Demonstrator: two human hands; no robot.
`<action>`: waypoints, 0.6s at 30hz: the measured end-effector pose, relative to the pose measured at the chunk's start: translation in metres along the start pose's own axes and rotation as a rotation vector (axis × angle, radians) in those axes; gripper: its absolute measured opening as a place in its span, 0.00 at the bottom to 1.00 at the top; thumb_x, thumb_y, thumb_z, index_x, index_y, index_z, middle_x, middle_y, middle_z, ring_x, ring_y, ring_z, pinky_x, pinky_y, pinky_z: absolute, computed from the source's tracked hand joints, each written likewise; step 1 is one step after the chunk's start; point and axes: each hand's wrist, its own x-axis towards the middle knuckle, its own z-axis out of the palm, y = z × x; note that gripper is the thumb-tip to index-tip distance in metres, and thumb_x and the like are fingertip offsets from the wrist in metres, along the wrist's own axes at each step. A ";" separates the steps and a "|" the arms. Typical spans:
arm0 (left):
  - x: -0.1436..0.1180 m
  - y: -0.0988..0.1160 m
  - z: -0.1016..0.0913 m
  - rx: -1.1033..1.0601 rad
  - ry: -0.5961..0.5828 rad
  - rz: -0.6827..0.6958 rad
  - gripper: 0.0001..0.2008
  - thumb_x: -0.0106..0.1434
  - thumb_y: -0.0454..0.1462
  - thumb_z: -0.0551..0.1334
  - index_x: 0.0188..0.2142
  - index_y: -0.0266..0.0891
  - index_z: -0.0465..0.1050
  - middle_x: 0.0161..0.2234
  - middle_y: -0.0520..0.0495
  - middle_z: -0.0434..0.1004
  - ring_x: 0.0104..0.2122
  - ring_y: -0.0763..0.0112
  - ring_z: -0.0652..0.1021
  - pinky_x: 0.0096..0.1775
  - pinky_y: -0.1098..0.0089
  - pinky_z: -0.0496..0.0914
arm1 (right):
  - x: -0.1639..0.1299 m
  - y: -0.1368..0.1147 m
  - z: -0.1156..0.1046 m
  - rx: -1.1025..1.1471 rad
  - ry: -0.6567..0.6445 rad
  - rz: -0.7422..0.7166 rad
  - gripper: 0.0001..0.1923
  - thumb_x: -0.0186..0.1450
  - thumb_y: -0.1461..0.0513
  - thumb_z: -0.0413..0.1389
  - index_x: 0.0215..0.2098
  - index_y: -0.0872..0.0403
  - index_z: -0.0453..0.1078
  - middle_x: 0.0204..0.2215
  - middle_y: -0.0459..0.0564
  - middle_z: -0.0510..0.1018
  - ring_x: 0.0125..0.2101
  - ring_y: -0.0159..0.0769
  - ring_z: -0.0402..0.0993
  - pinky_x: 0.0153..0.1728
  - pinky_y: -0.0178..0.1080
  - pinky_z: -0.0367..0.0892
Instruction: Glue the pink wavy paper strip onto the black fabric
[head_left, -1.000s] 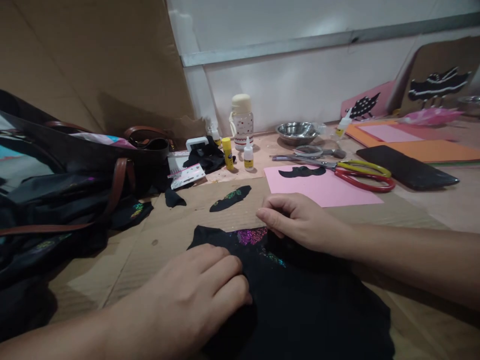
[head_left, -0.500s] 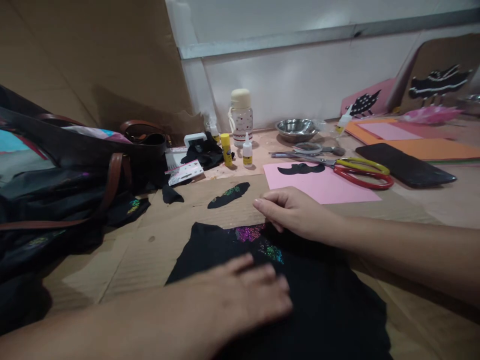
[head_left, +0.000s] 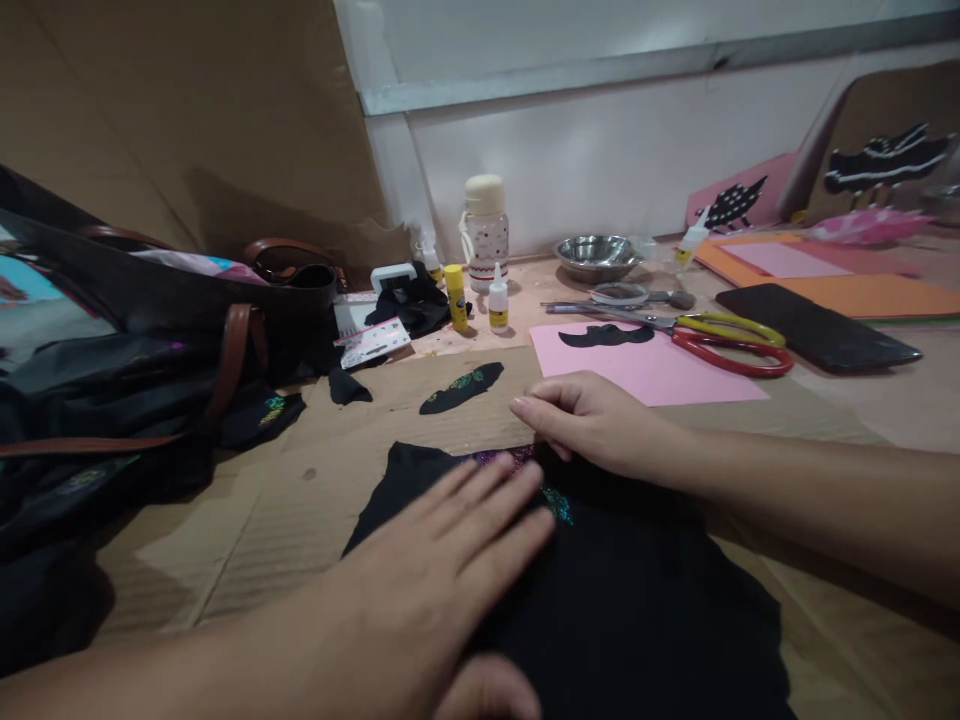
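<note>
A large piece of black cloth (head_left: 637, 590) with uneven cut edges lies on flattened cardboard, decorated near its top with purple and blue-green glitter (head_left: 557, 505). Flat over its left part rests my left hand (head_left: 457, 540), fingers stretched out and covering some of the purple glitter. My right hand (head_left: 592, 420) is at the cloth's top edge, its fingers curled closed; what they hold, if anything, is hidden. Just beyond it on the cardboard lies a narrow black cloth scrap (head_left: 461, 388) with glitter, and a smaller black scrap (head_left: 349, 387) is farther left.
Behind the hands are scissors (head_left: 727, 340) on pink paper (head_left: 645, 375) with a black cutout, a phone (head_left: 817, 325), a steel bowl (head_left: 596, 258), a glue stick (head_left: 455, 298), a small glue bottle (head_left: 498, 302) and a drinking bottle (head_left: 486, 235). A dark bag (head_left: 187, 305) stands left.
My left hand has moved forward and a little left over the cloth, now covering part of the purple glitter. My right hand stays at the cloth's top edge.
</note>
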 end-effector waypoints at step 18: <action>-0.021 -0.025 0.007 0.576 0.111 -0.227 0.44 0.72 0.62 0.50 0.51 0.17 0.79 0.50 0.18 0.79 0.49 0.38 0.83 0.50 0.52 0.78 | -0.003 -0.002 0.001 -0.085 0.003 0.005 0.23 0.72 0.51 0.49 0.21 0.50 0.56 0.17 0.38 0.62 0.20 0.29 0.58 0.26 0.37 0.53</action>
